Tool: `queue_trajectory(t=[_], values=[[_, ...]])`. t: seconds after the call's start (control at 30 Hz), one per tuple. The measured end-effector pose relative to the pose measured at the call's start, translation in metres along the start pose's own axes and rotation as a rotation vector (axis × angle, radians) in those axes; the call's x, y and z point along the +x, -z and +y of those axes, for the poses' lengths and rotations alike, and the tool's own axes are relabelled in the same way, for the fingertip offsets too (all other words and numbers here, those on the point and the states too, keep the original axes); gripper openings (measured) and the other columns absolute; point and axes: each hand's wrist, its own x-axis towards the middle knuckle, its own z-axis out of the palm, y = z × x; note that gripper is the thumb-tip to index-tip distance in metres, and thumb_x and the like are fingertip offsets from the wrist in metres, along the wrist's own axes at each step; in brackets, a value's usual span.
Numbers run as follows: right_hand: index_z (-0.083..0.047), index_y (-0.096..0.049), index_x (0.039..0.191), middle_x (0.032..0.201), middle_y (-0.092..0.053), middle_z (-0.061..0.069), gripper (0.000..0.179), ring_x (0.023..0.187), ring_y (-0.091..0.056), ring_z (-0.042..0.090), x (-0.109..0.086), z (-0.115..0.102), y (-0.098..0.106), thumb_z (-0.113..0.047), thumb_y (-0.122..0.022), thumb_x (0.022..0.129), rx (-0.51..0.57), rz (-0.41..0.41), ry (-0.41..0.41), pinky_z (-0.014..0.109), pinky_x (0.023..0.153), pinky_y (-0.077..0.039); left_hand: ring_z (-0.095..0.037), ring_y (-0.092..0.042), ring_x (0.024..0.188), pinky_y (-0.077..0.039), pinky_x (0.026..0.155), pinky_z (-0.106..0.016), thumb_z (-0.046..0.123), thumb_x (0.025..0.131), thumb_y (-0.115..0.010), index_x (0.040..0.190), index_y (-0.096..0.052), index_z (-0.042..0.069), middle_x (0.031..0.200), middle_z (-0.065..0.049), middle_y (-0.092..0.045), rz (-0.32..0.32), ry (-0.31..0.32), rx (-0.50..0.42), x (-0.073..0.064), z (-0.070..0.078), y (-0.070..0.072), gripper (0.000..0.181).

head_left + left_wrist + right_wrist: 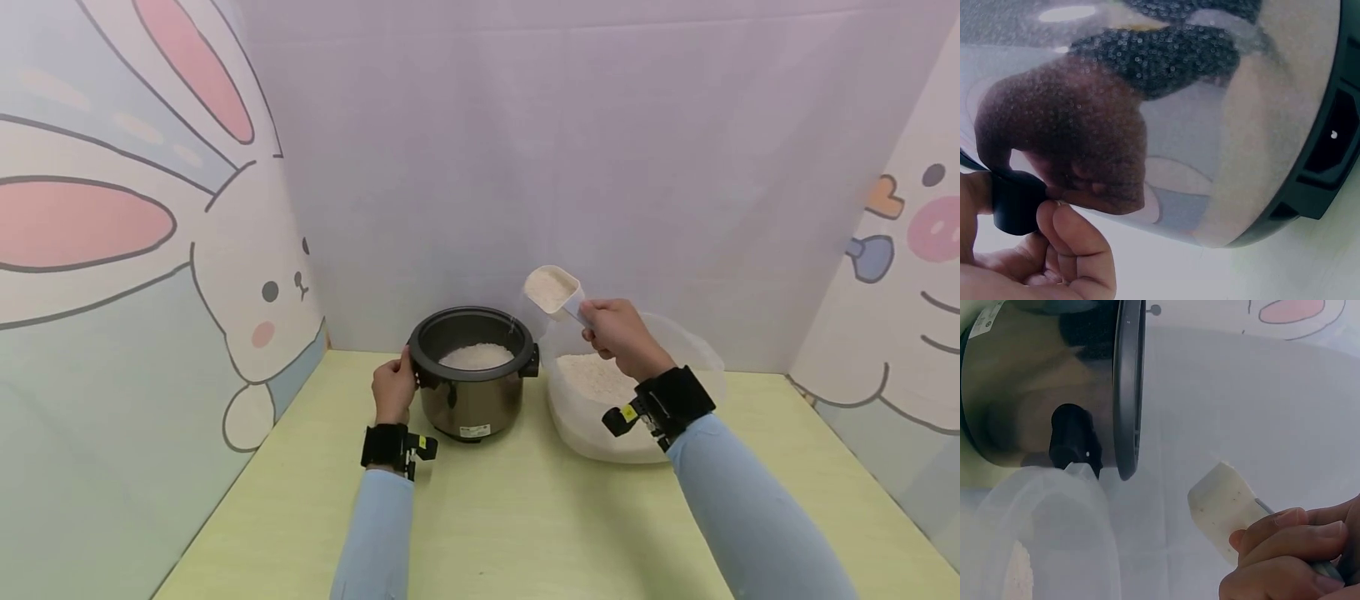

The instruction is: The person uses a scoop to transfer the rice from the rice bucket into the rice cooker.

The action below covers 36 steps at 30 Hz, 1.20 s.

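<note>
A dark, shiny rice cooker (pixel 480 408) stands without a lid, white rice (pixel 477 357) lying inside it. My left hand (pixel 393 390) grips its black side handle (pixel 1019 203), thumb and fingers on either side of the small grip. Raised above the right, my right hand (pixel 626 337) holds a white scoop (pixel 568 302) by its handle. Rice (pixel 549 287) fills the scoop's bowl, which is up and to the right of the cooker's rim. Some grains cling to the scoop's outside in the right wrist view.
A translucent plastic tub (pixel 600 446) of rice (pixel 592 377) sits right of the cooker, partly under my right arm. The pale green table (pixel 480 517) ends at a white back curtain (pixel 420 208). Cartoon-printed side panels (pixel 112 417) flank it.
</note>
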Motion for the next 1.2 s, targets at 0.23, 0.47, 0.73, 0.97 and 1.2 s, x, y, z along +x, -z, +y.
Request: queue_trajectory(t=[0.23,0.47,0.73,0.97,1.2], values=[[0.001,-0.058,0.105,0.072,-0.044,0.005,0.034,0.058,-0.032,0.014,0.005,-0.014,-0.015,-0.028,-0.04,0.112,-0.051,0.054,0.072,0.028,0.053,-0.027,-0.015,-0.054,0.062,-0.041,0.056,-0.028,0.039,0.107,-0.055,0.08,-0.063,0.003,0.069,-0.003,-0.054,-0.003,0.002,0.008,0.002,-0.001,0.0,0.046],[0.0,-0.063,0.108,0.074,-0.046,0.006,0.036,0.061,-0.033,0.017,0.008,-0.024,-0.021,-0.027,-0.04,0.112,-0.233,0.106,0.163,0.03,0.057,-0.029,-0.016,-0.054,0.062,-0.041,0.056,-0.028,0.04,0.107,-0.055,0.079,-0.063,0.004,0.069,-0.003,-0.054,0.0,0.013,0.011,0.004,-0.002,0.0,0.046],[0.001,-0.07,0.117,0.098,-0.063,0.018,0.037,0.067,-0.04,0.023,0.016,-0.024,-0.032,-0.022,-0.042,0.111,-0.414,0.198,0.28,0.034,0.063,-0.033,-0.016,-0.053,0.062,-0.04,0.056,-0.029,0.04,0.107,-0.055,0.078,-0.061,0.005,0.069,-0.003,-0.053,0.0,0.024,0.018,0.003,-0.001,0.0,0.046],[-0.004,-0.058,0.085,0.066,-0.041,0.005,0.037,0.059,-0.039,0.023,0.02,-0.025,-0.037,-0.023,-0.041,0.112,-0.518,0.222,0.346,0.036,0.062,-0.032,-0.016,-0.054,0.062,-0.041,0.055,-0.029,0.039,0.107,-0.055,0.077,-0.061,0.005,0.068,-0.003,-0.053,0.004,0.022,0.021,0.004,-0.002,0.0,0.046],[-0.005,-0.058,0.088,0.068,-0.041,0.007,0.035,0.06,-0.039,0.023,0.023,-0.026,-0.038,-0.024,-0.041,0.112,-0.546,0.225,0.365,0.036,0.062,-0.032,-0.017,-0.054,0.062,-0.04,0.056,-0.029,0.039,0.107,-0.055,0.078,-0.062,0.004,0.069,-0.004,-0.053,0.008,0.018,0.022,0.004,-0.003,-0.001,0.046]])
